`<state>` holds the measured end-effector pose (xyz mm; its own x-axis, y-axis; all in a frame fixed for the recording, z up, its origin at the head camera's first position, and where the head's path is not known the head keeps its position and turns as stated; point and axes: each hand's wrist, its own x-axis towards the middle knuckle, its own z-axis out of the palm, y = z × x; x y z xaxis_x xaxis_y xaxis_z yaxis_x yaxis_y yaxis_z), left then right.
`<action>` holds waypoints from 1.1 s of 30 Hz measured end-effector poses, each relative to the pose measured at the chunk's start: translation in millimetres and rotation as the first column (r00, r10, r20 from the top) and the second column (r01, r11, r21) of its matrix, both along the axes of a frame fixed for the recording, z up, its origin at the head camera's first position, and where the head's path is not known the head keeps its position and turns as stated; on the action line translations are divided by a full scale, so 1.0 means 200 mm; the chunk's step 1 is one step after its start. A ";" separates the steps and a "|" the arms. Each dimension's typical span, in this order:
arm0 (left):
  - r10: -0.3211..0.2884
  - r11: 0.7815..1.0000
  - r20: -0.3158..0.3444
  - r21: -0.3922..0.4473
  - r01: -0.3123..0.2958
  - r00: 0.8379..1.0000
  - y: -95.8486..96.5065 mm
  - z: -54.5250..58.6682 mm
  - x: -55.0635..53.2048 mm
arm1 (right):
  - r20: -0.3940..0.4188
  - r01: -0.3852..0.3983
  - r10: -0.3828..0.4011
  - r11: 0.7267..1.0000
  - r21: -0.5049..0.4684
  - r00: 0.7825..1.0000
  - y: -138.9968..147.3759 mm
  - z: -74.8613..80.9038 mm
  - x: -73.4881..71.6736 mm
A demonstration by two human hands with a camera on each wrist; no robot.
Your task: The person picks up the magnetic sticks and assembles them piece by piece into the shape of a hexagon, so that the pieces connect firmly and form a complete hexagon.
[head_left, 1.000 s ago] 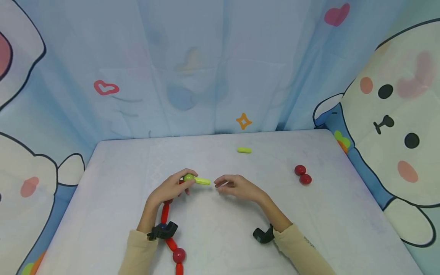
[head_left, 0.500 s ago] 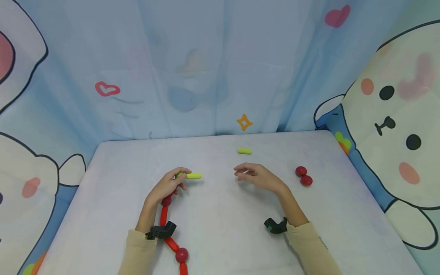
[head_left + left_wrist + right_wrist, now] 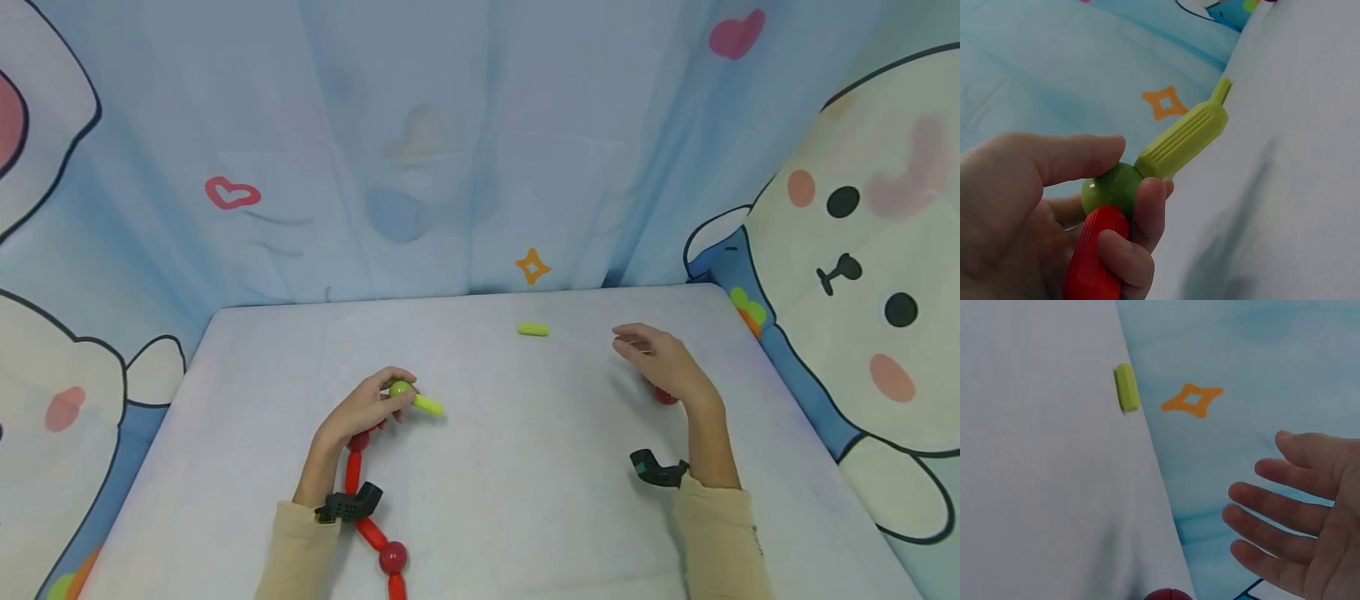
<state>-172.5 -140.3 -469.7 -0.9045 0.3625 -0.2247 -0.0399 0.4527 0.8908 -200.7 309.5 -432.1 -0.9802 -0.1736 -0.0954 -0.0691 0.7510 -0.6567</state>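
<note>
With the table (image 3: 525, 500) as a clock, the left hand (image 3: 367, 404) at ten pinches a green ball (image 3: 1113, 187) and curls round the red rod (image 3: 1094, 256) below; a lime rod (image 3: 1185, 140) pokes out towards four. The right hand (image 3: 660, 358), at two, has its fingers apart, nothing in them, partly hiding a red ball (image 3: 664, 397). I'd worry that the lime rod could drop if its joint is lightly seated, or the chain (image 3: 352, 472) trailing towards six part if its weight drags. A brushing fingertip could set that red ball rolling. I count one green ball, two lime rods including a loose lime rod (image 3: 533, 330) near one, four red rods and two red balls showing in the chain, and by the right hand at least one more; whether another hides there I cannot tell
</note>
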 end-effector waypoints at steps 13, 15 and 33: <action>0.023 1.000 -0.007 -0.010 -0.023 1.000 0.00 0.00 0.00 | 0.209 0.006 -0.066 0.962 0.274 0.976 0.16 -0.02 0.00; 0.020 1.000 -0.008 -0.013 -0.020 1.000 -0.01 0.00 0.00 | 0.225 -0.003 -0.060 0.962 0.272 0.973 0.18 -0.03 0.00; 0.035 0.999 -0.017 -0.014 -0.035 0.999 -0.01 -0.01 0.00 | 0.274 -0.030 -0.050 0.959 0.283 0.960 0.15 -0.13 -0.05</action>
